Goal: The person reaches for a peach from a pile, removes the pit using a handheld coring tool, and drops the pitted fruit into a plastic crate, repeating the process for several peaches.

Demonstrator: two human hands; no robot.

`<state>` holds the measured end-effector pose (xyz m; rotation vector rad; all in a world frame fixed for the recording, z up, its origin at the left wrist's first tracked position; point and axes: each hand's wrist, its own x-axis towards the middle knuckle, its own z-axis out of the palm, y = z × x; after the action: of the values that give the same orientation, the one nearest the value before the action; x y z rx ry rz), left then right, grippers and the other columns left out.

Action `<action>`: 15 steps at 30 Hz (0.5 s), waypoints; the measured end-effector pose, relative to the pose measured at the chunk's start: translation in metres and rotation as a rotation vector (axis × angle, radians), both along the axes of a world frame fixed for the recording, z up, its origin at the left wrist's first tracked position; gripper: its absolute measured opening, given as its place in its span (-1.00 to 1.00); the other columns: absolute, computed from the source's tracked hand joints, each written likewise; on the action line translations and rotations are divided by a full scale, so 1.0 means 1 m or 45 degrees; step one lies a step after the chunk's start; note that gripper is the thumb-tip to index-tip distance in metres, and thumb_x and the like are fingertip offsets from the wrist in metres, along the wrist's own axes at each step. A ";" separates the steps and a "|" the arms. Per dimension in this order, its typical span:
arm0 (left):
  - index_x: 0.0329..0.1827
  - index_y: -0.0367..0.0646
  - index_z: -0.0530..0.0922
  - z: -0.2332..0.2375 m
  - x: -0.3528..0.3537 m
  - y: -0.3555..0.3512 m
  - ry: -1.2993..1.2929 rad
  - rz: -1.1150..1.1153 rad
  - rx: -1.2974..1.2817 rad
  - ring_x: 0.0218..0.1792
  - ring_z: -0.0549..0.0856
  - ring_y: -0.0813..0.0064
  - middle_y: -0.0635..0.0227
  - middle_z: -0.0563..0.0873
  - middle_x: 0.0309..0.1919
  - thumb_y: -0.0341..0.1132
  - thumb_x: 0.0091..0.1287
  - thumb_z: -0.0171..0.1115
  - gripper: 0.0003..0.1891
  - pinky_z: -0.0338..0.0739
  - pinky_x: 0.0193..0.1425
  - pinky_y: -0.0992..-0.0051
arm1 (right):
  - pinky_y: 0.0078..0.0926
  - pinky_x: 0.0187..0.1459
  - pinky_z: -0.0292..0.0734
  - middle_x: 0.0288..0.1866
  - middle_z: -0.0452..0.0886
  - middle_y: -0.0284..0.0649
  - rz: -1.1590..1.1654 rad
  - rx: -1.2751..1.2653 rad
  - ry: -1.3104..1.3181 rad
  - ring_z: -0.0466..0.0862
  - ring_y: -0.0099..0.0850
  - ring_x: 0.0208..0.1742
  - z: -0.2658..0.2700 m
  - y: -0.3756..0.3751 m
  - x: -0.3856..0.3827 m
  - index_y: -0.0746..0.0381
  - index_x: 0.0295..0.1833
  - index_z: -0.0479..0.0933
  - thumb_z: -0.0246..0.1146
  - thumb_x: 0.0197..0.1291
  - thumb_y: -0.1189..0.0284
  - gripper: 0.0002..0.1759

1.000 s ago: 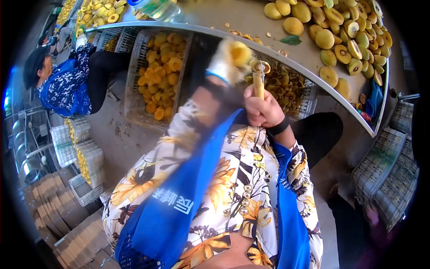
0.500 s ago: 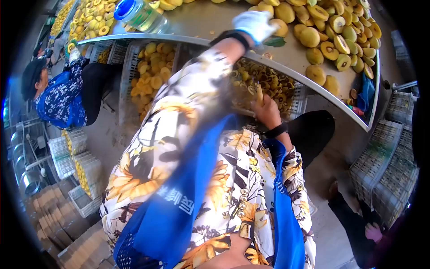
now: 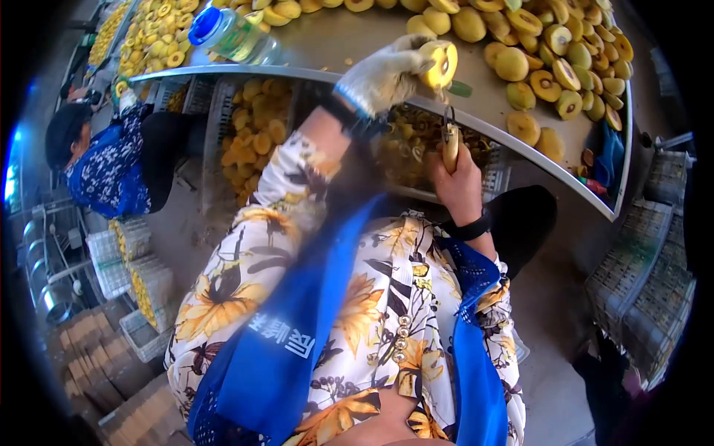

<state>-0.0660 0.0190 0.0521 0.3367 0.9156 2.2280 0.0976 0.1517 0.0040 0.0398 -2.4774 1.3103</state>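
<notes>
In my gloved left hand [image 3: 383, 76] is a halved yellow peach [image 3: 442, 64], its cut face with the core turned to the right. The hand hovers over the near edge of the metal table [image 3: 338, 33]. My bare right hand [image 3: 459, 182] is closed around the wooden handle of a pitting tool [image 3: 451, 141], whose metal loop points up, just below the peach and apart from it. Beneath both hands, under the table edge, a crate holds brownish pits and scraps [image 3: 413, 141]. A heap of halved peaches [image 3: 547, 78] covers the table's right side.
A water bottle with a blue cap [image 3: 234, 36] lies on the table. Below the edge, a crate [image 3: 216, 141] holds orange-yellow peach halves. Another person [image 3: 108, 160] sits at the left. Stacked crates [image 3: 643, 253] stand at the right, and a blue cloth [image 3: 608, 160] lies in the table corner.
My left hand has come back from the heap toward me, now lifting a peach half. My right hand has risen slightly, and the tool's loop now shows upright.
</notes>
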 end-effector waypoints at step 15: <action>0.15 -0.22 0.37 -0.030 0.085 -0.007 0.182 0.410 -0.575 -0.03 0.55 0.53 0.29 0.58 -0.08 -0.01 0.44 -0.19 -0.53 0.44 0.06 0.56 | -0.19 -0.40 0.50 -0.46 0.56 0.11 -0.198 0.085 -0.414 0.59 0.06 -0.39 0.033 -0.022 -0.002 0.27 -0.10 0.41 0.24 0.08 0.39 -0.71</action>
<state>0.0190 0.0118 0.0220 0.1447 1.6070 2.2118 0.0957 0.1292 0.0371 -0.3709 -2.7250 1.2516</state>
